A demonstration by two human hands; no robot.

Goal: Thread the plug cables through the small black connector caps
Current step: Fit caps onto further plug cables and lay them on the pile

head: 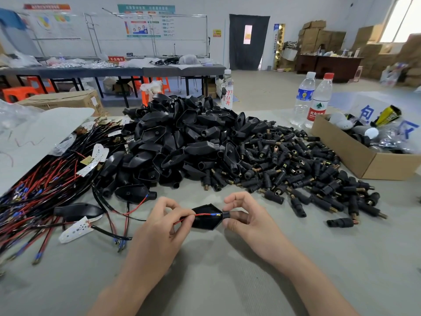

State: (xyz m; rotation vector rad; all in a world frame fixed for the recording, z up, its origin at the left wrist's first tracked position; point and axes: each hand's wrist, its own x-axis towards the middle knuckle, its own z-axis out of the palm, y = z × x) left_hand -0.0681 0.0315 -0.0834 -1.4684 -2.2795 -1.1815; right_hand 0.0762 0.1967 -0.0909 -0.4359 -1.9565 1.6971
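Note:
My left hand [159, 224] pinches a thin red wire [193, 215] that runs across the open inside of a black cap [206, 222] held above the table. The wire's blue-sleeved tip lies at the cap's narrow neck. My right hand [241, 215] grips that neck end between thumb and fingers. Behind my hands rises a big heap of black caps [182, 142]. To the right of the heap spreads a pile of small black connectors with brass ends [296, 165]. At the left lies a tangle of red and black cables [45, 192] with white LED boards.
An open cardboard box [364, 156] stands at the right. Three water bottles [319, 101] stand behind the piles. A finished cap with its cable [77, 212] lies at the left. Grey felt tabletop [227, 281] stretches in front of me.

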